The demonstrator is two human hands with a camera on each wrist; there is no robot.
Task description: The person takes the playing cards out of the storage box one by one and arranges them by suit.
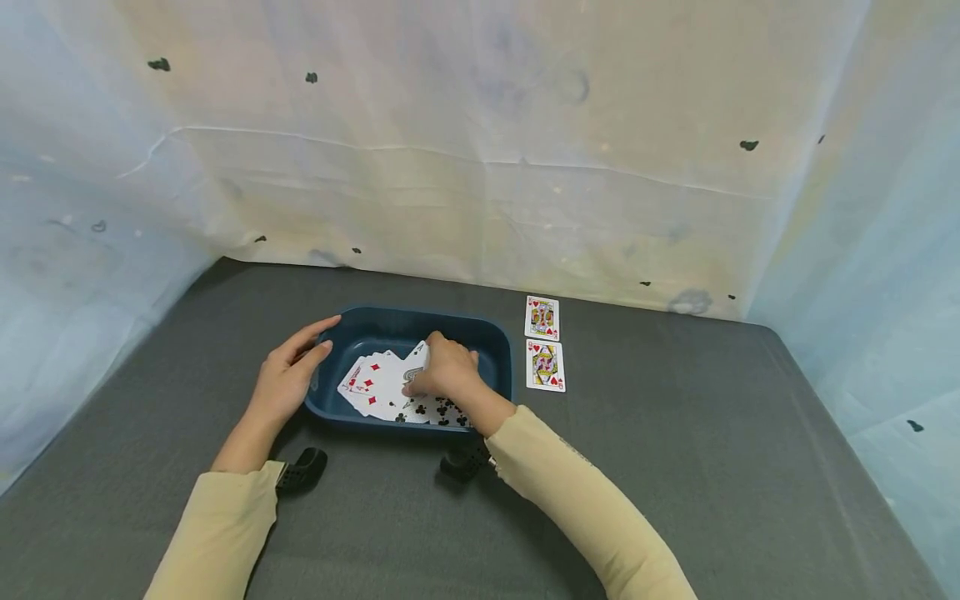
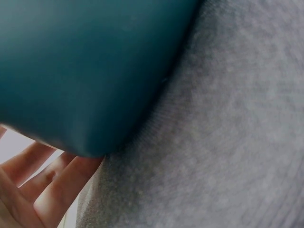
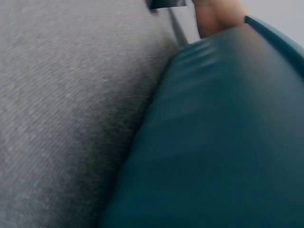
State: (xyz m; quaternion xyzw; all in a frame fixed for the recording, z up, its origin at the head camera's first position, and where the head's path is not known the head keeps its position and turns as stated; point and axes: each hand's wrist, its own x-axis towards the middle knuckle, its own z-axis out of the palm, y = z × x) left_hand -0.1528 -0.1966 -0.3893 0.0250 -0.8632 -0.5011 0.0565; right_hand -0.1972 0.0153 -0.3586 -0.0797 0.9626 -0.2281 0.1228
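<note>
Right hand in a grip pinching one card from the fanned cards inside the blue tray at frame centre, left hand flat against the tray's left wall, apparently steadying it on the grey surface.

Tray near the middle of the table, spread cards inside the tray, left hand at its left wall, right hand on the cards, two single cards just right of the tray, one behind the other
</note>
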